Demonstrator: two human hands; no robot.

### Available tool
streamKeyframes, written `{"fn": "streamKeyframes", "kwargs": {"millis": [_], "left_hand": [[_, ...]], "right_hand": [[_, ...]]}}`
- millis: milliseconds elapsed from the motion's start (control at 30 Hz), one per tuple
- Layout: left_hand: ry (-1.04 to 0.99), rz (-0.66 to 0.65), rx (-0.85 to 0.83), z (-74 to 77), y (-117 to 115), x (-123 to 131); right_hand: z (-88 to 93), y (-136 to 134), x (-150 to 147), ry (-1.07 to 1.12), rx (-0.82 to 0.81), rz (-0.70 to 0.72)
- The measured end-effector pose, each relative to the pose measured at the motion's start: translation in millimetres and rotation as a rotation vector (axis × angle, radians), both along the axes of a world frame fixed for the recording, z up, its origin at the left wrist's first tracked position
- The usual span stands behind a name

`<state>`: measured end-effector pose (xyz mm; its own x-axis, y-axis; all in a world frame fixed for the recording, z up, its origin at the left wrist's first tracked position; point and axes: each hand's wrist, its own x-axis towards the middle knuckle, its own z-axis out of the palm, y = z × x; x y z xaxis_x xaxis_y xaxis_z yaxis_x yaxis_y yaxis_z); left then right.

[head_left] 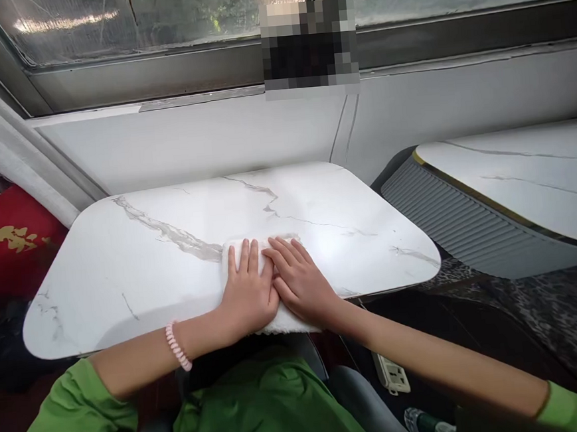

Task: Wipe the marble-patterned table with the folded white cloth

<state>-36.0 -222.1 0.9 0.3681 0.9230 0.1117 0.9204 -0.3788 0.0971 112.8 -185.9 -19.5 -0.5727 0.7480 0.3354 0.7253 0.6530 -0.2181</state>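
Observation:
A white cloth [287, 321] lies flat on the white marble-patterned table [136, 254], near the edge closest to me. My left hand [248, 289] presses on it with the fingers stretched out and pointing away from me. Beside it my right hand [301, 278] also rests flat on the cloth, its fingers extended and its fingertips touching the left hand near the thumb. Both palms hide most of the cloth. A pink coiled band [177, 346] circles my left wrist.
A second marble-patterned table [529, 170] with a ribbed side stands at the right. Behind are a white wall [202, 139] and windows. A red bag [15, 237] sits at far left. Below on the right are a power strip [391, 373] and a bottle [429, 426].

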Motion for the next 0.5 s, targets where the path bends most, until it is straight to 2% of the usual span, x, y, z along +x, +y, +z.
{"fn": "streamKeyframes", "kwargs": {"millis": [133, 267, 367, 500], "left_hand": [[0.01, 0.0, -0.016, 1.8, 3, -1], [0.015, 0.019, -0.053, 4.6, 22, -9], [0.01, 0.107, -0.084, 4.4, 52, -22], [-0.007, 0.195, -0.061, 2.7, 115, -50]], "right_hand": [[0.8, 4, -4, 0.016, -0.011, -0.003], [1.0, 23, -15, 0.037, -0.023, -0.007], [2.0, 56, -33, 0.038, -0.04, 0.006], [4.0, 120, -68, 0.045, -0.064, -0.002]]}}
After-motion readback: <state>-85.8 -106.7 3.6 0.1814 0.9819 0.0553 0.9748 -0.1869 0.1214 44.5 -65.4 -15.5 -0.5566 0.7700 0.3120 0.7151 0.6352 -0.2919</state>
